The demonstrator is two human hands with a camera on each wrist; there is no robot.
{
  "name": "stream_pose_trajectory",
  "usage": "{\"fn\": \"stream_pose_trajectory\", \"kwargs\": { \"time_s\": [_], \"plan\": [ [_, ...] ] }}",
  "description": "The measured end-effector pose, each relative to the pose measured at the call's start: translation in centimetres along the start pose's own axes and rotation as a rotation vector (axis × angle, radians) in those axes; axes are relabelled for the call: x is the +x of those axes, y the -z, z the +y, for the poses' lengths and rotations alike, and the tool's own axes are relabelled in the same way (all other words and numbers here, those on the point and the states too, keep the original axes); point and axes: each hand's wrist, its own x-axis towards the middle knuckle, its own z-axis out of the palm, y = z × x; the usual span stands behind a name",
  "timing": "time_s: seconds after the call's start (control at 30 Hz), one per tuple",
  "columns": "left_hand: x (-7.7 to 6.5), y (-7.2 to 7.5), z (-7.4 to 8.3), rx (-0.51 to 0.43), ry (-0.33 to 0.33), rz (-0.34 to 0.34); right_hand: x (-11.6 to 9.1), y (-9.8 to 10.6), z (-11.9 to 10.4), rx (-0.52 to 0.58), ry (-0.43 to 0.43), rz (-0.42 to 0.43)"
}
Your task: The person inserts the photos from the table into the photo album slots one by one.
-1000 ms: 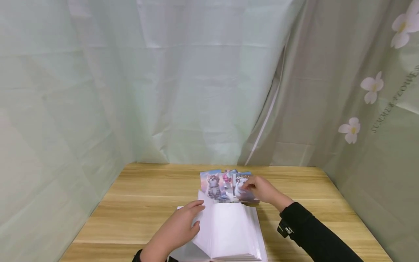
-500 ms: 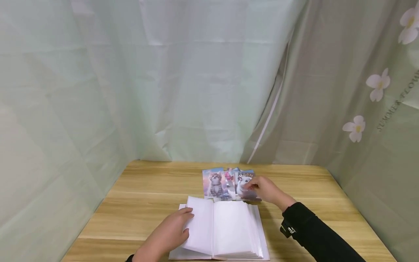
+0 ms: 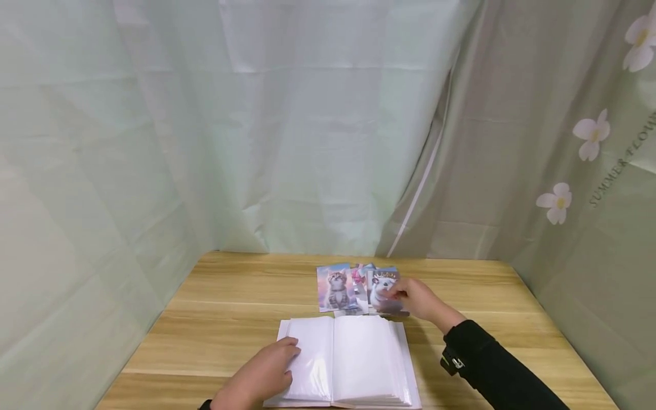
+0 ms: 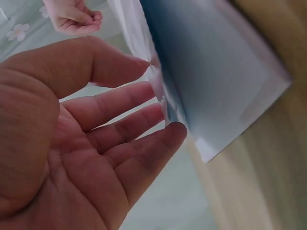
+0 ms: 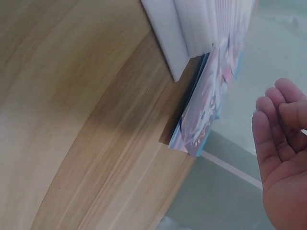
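Note:
A white photo album (image 3: pixel 359 359) lies spread at the front of the table, with blank pages on both sides. My left hand (image 3: pixel 263 370) rests at the outer edge of its left page. In the left wrist view, thumb and fingertips touch the edge of the sheet (image 4: pixel 216 72), fingers fairly straight. Beyond the album lie several overlapping picture cards: a kitten card (image 3: pixel 335 287) on the left, a pink-and-white one (image 3: pixel 360 285) in the middle, and a crowned white animal card (image 3: pixel 381 283) on the right. My right hand (image 3: pixel 417 299) hovers over that last card, fingers loosely bent, holding nothing.
The wooden table (image 3: pixel 205 330) extends around the album and cards. Pale green curtains (image 3: pixel 318 142) hang behind and at both sides, with white flowers printed on the right one (image 3: pixel 553 203).
The left page, raised by my left hand earlier, now lies flat on the left side. My left hand moved left and down with it. The right hand has stayed over the cards.

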Motion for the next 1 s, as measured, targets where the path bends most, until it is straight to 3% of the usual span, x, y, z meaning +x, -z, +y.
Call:
{"fn": "stream_pose_trajectory", "kwargs": {
  "time_s": [0.57, 0.77, 1.0],
  "plan": [
    [0.5, -1.0, 0.2, -0.001, 0.065, -0.075, -0.2, 0.5, 1.0, -0.056, -0.025, 0.011],
    [0.3, -1.2, 0.2, 0.023, 0.058, -0.048, 0.4, 0.8, 0.6, -0.077, -0.038, 0.042],
    [0.3, -1.4, 0.2, 0.014, 0.066, -0.021, 2.1, 1.7, 0.4, -0.118, -0.113, 0.109]
  ]
}}
